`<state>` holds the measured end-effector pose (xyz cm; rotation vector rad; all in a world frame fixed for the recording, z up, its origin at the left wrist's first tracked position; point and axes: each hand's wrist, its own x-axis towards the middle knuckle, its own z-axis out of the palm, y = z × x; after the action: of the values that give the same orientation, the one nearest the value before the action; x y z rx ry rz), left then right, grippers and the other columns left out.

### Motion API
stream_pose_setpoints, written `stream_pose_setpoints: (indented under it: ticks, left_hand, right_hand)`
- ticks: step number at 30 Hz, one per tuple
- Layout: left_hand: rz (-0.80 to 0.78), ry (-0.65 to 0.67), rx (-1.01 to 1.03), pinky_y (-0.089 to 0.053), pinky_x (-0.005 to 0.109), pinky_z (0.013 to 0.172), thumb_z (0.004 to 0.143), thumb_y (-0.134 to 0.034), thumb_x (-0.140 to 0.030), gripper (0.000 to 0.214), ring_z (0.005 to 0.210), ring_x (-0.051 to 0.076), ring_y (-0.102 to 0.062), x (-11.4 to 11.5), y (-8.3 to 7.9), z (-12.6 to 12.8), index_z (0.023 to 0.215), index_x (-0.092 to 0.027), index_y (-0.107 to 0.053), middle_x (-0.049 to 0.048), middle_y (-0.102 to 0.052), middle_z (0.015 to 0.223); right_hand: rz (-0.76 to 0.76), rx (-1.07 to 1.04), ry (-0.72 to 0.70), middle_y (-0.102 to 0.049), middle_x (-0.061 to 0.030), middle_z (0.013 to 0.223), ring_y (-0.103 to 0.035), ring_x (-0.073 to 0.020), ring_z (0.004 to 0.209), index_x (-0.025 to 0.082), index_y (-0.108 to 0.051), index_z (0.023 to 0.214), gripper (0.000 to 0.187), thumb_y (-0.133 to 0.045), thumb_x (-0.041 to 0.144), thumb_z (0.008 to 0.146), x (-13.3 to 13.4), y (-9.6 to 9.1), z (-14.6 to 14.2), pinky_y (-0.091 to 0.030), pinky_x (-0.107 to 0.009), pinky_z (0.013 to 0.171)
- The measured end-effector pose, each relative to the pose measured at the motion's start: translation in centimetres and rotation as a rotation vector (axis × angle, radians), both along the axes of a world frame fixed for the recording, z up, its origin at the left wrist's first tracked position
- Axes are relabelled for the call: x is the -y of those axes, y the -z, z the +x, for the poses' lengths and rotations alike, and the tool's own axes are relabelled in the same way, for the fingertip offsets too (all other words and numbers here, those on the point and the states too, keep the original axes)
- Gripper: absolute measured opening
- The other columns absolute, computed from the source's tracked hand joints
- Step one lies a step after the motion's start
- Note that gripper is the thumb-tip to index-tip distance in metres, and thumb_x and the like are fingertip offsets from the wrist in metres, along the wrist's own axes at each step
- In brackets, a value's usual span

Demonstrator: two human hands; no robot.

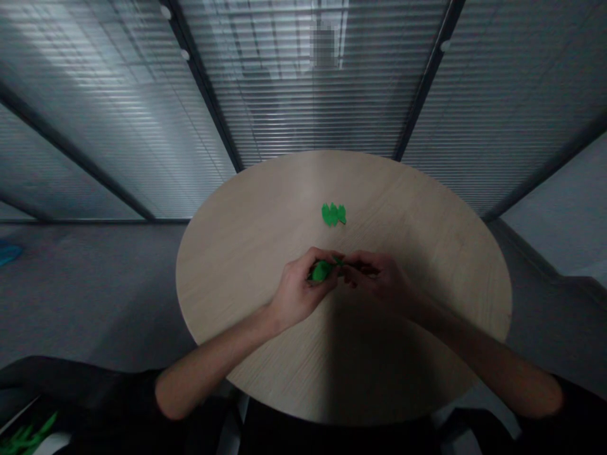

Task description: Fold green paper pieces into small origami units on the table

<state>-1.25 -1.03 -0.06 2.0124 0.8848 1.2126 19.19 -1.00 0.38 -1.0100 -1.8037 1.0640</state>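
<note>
Nearest, at the lower left corner: bright green spiky pieces (21, 437) on a pale surface, too dim to make out further. Above that, two bare forearms out of dark sleeves, converging over the near half of a round, pale wood-grain worktop (246, 208). Left hand (300, 292): clenched around a small bright green rounded lump (322, 270), thumb and fingers wrapped about its left end. Right hand (379, 281): closed at the same lump's right end, fingertips pinched on it as far as the dim light shows, the other fingers curled under; fingertips of both hands nearly touching. Holds the lump near the middle of the worktop, a shade toward the person; cannot tell whether resting on the surface or just above it. Throws a broad shadow over the near side of the worktop. Further out, apart from both hands and lying flat beyond them: a flat bright green piece with a jagged, leaf-like edge (334, 214), untouched. Past the far rim, grey floor, with a blue object (8, 253) cut off at the left edge. Farthest back: closed grey slatted blinds (294, 107) between dark slanted frame bars (203, 88).
</note>
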Motion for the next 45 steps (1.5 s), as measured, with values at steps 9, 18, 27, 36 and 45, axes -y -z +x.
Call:
stream_pose_setpoints:
  ticks: [9,18,27,36,45]
  left_hand:
    - [0.017,0.075,-0.004,-0.059,0.045,0.097,0.088,-0.07,-0.019,0.039,0.121,0.027,-0.067,0.22,0.07,-0.04,0.121,-0.023,-0.049,0.0159,-0.063,0.14]
    - [0.001,0.11,-0.011,-0.056,0.048,0.103,0.088,-0.066,-0.011,0.039,0.127,0.027,-0.064,0.29,-0.25,-0.09,0.12,-0.023,-0.049,0.0161,-0.059,0.146]
    - [0.093,0.105,-0.05,-0.057,0.046,0.099,0.088,-0.065,-0.008,0.045,0.126,0.027,-0.064,0.26,-0.25,0.03,0.127,-0.021,-0.047,0.0206,-0.053,0.149]
    - [0.448,-0.241,-0.079,-0.051,0.034,0.081,0.086,-0.071,-0.012,0.026,0.095,0.02,-0.057,0.15,-0.65,-0.03,0.107,-0.02,-0.056,0.0053,-0.059,0.1]
    - [0.197,-0.228,0.093,-0.051,0.03,0.073,0.091,-0.065,-0.013,0.014,0.082,0.016,-0.062,-0.16,-0.11,0.16,0.102,-0.02,-0.06,0.0025,-0.066,0.09]
  right_hand:
    - [0.051,-0.034,0.025,-0.071,-0.0019,0.077,-0.065,-0.0127,0.068,0.017,-0.069,0.092,0.013,-0.065,0.03,0.093,0.14,-0.14,0.0,-0.05,-0.024,0.062]
    - [-0.02,-0.047,-0.001,-0.071,-0.0016,0.076,-0.064,-0.0116,0.065,0.017,-0.072,0.091,0.014,-0.066,0.03,0.093,0.1,-0.14,-0.2,-0.05,-0.024,0.061]
    - [0.007,-0.081,0.039,-0.07,-0.0013,0.071,-0.064,-0.0121,0.063,0.017,-0.07,0.087,0.019,-0.066,0.034,0.094,0.33,-0.25,-0.18,-0.049,-0.024,0.058]
    - [-0.095,-0.207,0.097,-0.072,-0.0024,0.071,-0.068,-0.0138,0.062,0.018,-0.076,0.092,0.024,-0.073,0.042,0.089,0.06,0.12,-0.56,-0.056,-0.026,0.06]
    - [-0.016,-0.151,0.018,-0.072,-0.005,0.076,-0.069,-0.0141,0.069,0.016,-0.074,0.086,0.043,-0.049,0.047,0.103,0.26,-0.65,-0.31,-0.057,-0.027,0.067]
